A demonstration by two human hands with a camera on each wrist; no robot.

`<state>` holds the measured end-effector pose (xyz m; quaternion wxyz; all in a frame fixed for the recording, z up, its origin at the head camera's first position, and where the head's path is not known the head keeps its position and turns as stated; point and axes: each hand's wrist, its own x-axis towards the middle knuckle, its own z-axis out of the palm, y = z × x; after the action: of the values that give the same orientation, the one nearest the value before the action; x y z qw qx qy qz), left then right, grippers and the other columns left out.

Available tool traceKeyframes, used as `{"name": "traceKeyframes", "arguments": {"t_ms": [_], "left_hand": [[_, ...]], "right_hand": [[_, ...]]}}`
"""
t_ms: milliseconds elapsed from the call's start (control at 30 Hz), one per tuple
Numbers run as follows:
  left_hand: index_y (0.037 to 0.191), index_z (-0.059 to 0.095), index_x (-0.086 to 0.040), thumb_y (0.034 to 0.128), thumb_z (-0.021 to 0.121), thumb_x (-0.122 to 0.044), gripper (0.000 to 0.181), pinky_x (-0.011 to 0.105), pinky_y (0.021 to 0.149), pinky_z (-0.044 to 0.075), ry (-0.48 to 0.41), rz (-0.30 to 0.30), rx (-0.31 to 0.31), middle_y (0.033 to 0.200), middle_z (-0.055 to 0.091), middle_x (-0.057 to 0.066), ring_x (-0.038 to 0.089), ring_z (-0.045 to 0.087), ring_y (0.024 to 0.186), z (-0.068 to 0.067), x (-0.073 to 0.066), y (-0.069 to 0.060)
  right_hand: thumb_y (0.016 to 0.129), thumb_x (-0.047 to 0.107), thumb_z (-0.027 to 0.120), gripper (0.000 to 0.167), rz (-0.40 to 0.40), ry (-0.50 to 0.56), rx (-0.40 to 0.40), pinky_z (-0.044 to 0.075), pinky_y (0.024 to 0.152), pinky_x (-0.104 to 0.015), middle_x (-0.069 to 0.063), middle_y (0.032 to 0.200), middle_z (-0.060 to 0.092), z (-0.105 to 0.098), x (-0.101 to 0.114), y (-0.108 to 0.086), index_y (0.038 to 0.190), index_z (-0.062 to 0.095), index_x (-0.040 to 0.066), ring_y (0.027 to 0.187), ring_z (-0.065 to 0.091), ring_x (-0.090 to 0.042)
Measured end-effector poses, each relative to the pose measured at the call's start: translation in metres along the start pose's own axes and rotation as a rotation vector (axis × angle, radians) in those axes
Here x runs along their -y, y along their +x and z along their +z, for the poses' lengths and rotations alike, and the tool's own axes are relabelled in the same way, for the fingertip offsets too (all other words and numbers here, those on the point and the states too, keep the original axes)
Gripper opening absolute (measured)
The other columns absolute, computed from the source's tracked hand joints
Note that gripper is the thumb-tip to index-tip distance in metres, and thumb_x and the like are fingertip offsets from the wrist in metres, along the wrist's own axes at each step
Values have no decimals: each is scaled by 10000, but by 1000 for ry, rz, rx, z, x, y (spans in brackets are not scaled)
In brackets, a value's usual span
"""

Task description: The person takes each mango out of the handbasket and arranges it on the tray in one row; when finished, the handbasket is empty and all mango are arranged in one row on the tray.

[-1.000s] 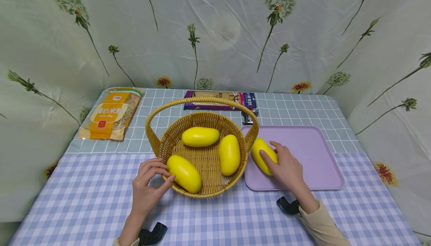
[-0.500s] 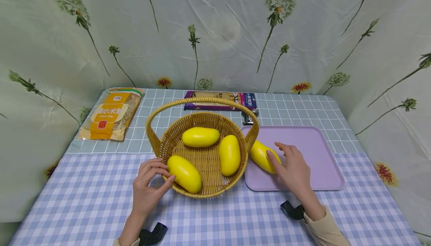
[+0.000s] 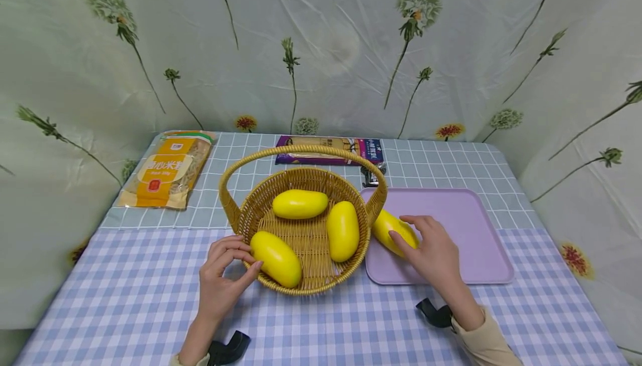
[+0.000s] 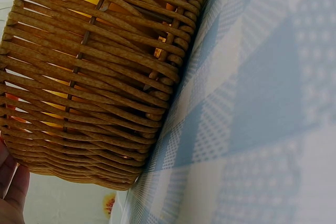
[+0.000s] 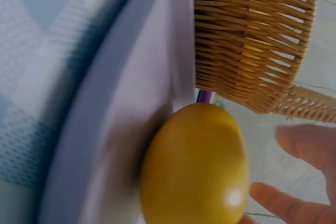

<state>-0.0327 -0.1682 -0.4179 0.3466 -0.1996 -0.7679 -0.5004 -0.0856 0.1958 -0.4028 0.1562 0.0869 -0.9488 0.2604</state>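
Note:
My left hand [image 3: 220, 274] holds the near left rim of a round wicker basket [image 3: 313, 288], its fingertips beside one mango. Inside the basket lie three smooth yellow mangoes: one at the back [image 3: 300, 204], one at the right [image 3: 343, 231], one at the front left [image 3: 276, 259]. Another mango [image 3: 393, 232] lies on a lilac tray [image 3: 466, 232], close against the basket's right side. My right hand [image 3: 435, 252] is spread about that mango. In the right wrist view the thumb [image 5: 310, 142] stands apart from the mango, and a fingertip is close to its surface.
Behind the basket are a purple noodle packet [image 3: 326, 151] and a small black packet [image 3: 372, 175]. A yellow bag [image 3: 168, 171] lies at the back left. The basket's tall arched handle [image 3: 303, 149] rises over its middle. A floral curtain [image 3: 341, 48] encloses the table.
On the tray, the mango has turned a little and its near end has shifted right. My right hand drew back rightward, then moved slightly left again. My left hand stays at the basket rim.

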Motion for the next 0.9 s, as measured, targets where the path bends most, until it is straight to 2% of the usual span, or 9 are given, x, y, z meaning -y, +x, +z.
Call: {"name": "traceKeyframes", "arguments": {"t_ms": [133,300,533,633,767,900], "left_hand": [[711,633,-23,698,789,-7,157,319,977,384,1,-1,3,828,618,191,409,520,951,0,0,0],[706,633,-24,696,787,-10,155,319,974,384,8,2,2,826,620,186,411,521,943,0,0,0],[704,631,-18,684,784,7,156,314,976,383,15,1,5,824,619,186,402,522,946,0,-1,1],[704,632,-16,685,784,6,155,316,977,384,13,-1,5,826,619,186,402,522,947,0,-1,1],[704,631,-17,695,783,-7,153,321,976,384,10,1,3,827,620,186,403,522,944,0,-1,0],[708,633,-19,694,784,-5,152,325,977,385,9,2,0,829,619,189,403,521,949,0,-1,0]], "right_hand": [[771,338,773,430,25,-21,53,530,643,-463,-156,1052,622,5,-5,-2,1086,672,64,896,589,-318],[759,307,791,419,30,-24,47,502,576,-388,-153,1015,621,8,-7,-3,1072,676,55,786,585,-285],[779,307,772,397,47,-27,46,496,547,-381,-152,1018,622,9,-6,-3,1072,678,58,784,591,-285],[779,314,765,383,34,-48,19,474,520,-349,-136,1016,624,7,-4,-4,1063,683,71,763,580,-263],[768,309,767,352,-47,-52,-74,456,492,-308,-100,975,638,-1,7,-4,1033,695,89,725,576,-238],[768,273,764,282,-225,44,-169,481,483,-298,-33,904,665,-10,29,0,985,709,102,690,602,-206]]}}
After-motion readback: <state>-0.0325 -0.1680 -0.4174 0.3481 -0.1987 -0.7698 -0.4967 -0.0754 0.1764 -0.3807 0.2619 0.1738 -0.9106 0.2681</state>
